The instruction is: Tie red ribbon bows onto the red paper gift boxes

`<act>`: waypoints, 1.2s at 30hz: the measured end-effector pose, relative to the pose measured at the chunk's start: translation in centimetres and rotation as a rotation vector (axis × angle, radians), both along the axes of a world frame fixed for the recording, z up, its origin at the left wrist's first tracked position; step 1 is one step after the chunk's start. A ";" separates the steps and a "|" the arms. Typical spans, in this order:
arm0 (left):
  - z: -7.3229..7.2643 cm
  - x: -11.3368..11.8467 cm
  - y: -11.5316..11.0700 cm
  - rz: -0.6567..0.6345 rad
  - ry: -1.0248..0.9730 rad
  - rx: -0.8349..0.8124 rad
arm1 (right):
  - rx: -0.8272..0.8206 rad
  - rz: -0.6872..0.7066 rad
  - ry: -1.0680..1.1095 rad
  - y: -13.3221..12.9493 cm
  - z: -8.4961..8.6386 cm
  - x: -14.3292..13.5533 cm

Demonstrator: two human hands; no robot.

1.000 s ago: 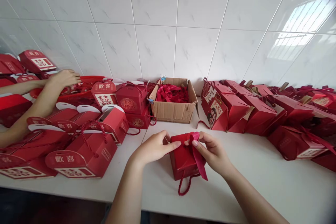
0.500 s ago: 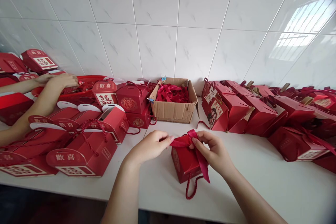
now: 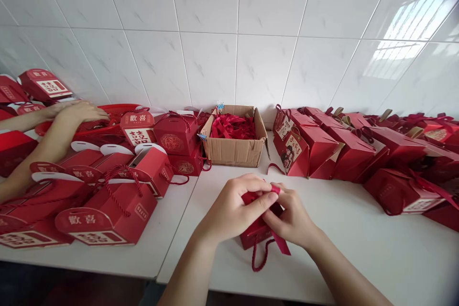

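Note:
In front of me on the white table stands a small red gift box [image 3: 253, 236] with a twisted cord handle [image 3: 260, 263] hanging down its near side. A crimson ribbon [image 3: 281, 244] runs over its top, one tail trailing toward me. My left hand [image 3: 244, 205] pinches the ribbon between thumb and forefinger above the lid. Close against it, my right hand [image 3: 290, 215] also has its fingers closed on the ribbon. Both hands hide most of the lid and the spot where the ribbon crosses.
A cardboard carton [image 3: 234, 150] of loose red ribbons stands by the tiled wall. Red gift boxes [image 3: 111, 213] crowd the left, with another person's arms [image 3: 59, 129] reaching to a red basket [image 3: 120, 107]. More red boxes [image 3: 355, 153] line the right.
My left hand has moved right, from the ribbon's left end to meet my right hand over the box. The other person's hands have shifted slightly.

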State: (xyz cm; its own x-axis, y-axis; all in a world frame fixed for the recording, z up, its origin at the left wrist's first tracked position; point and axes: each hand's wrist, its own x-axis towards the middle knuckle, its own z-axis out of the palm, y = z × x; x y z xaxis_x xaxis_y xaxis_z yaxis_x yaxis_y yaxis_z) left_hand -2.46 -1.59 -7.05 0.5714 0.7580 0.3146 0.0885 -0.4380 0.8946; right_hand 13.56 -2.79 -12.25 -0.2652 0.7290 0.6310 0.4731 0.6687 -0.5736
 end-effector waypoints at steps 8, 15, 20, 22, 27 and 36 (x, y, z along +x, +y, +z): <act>-1.0 -0.3 1.3 0.095 -0.047 -0.108 | -0.323 -0.005 0.175 0.1 0.0 0.1; -1.1 -1.1 1.5 0.180 0.150 -0.022 | -0.416 0.046 0.238 0.0 0.3 0.3; -1.5 -0.9 1.7 0.159 0.192 -0.074 | -0.438 0.094 0.250 0.0 0.2 0.5; -1.8 -0.8 1.9 0.137 0.188 -0.114 | -0.393 0.095 0.217 0.0 0.2 0.5; -1.7 -0.7 1.6 0.109 0.108 -0.080 | -0.295 0.105 0.128 0.1 0.3 0.5; -0.8 2.3 -1.7 0.134 0.175 0.538 | -0.184 0.001 0.056 0.1 0.1 0.3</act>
